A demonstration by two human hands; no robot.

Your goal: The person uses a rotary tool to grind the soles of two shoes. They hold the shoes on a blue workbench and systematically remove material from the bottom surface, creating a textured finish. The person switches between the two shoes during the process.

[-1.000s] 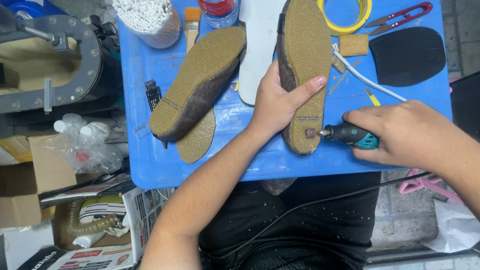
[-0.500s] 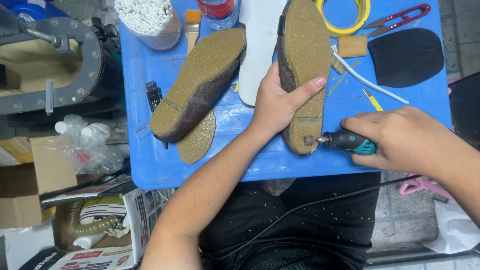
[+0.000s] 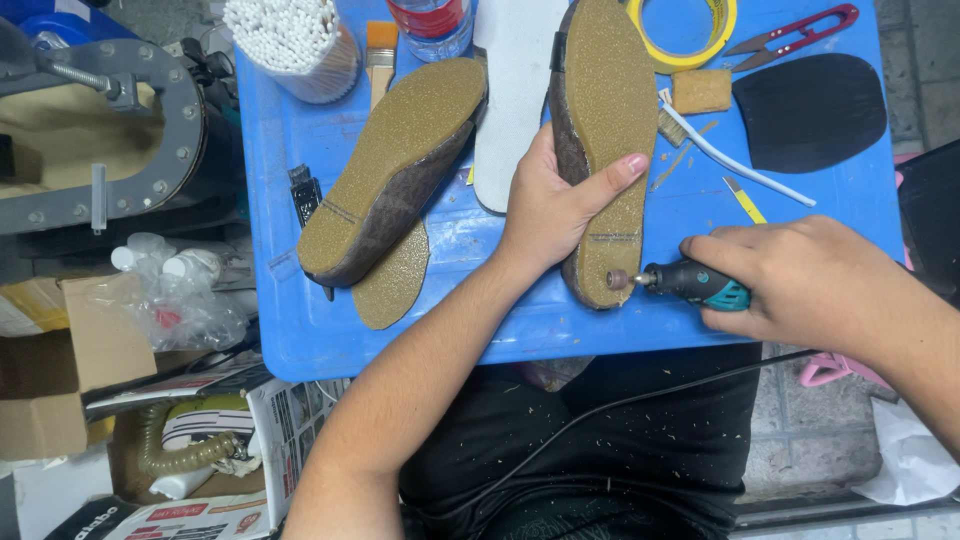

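L hand (image 3: 545, 215) grips upturned shoe (image 3: 605, 140) mid-sole, thumb across. R hand (image 3: 800, 280) closed round rotary tool (image 3: 685, 283), bit touching heel edge near blue board (image 3: 300, 340) front rim; bare board just R of heel.

Premises: a small shoe-repair workshop. Evidence: a blue plastic lid (image 3: 300, 340) serving as the counter on the worker's lap, carrying upturned shoes with cork-coloured soles (image 3: 395, 170), a loose black sole piece (image 3: 810, 110), red thread snips (image 3: 795, 30) and yellow tape (image 3: 685, 50). A metal press (image 3: 120, 130) stands at left; cardboard boxes (image 3: 50, 400) clutter the floor.
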